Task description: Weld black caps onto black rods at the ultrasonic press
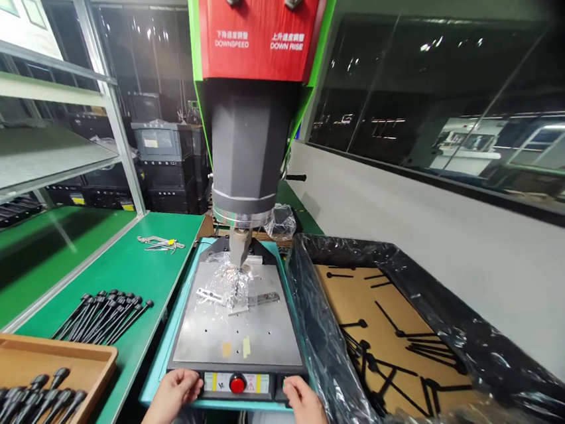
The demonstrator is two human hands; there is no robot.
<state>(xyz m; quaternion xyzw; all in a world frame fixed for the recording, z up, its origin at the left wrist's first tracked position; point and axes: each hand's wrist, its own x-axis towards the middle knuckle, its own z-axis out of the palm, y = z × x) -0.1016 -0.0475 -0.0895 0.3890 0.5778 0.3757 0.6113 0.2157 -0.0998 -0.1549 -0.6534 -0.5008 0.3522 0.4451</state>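
My left hand (176,390) is curled closed against the left front corner of a press base (234,336). Its fingertips touch the dark front edge, and whatever lies under them is hidden. At the right front corner, my right hand (306,404) is also closed, thumb and fingers together against the edge. Between the hands sits a red button (237,384) on the front panel. Above the metal plate, the press's pointed horn (239,246) comes down to a small fixture (238,296) wrapped in clear plastic. Any part under the tip cannot be made out.
On the left green bench (169,276) lie a bundle of thin black rods with knobbed heads (105,316) and pliers (158,242). An orange tray (51,354) holds more rods. To the right, a plastic-lined box (346,246) contains black rods on cardboard. The red press head (266,47) hangs overhead.
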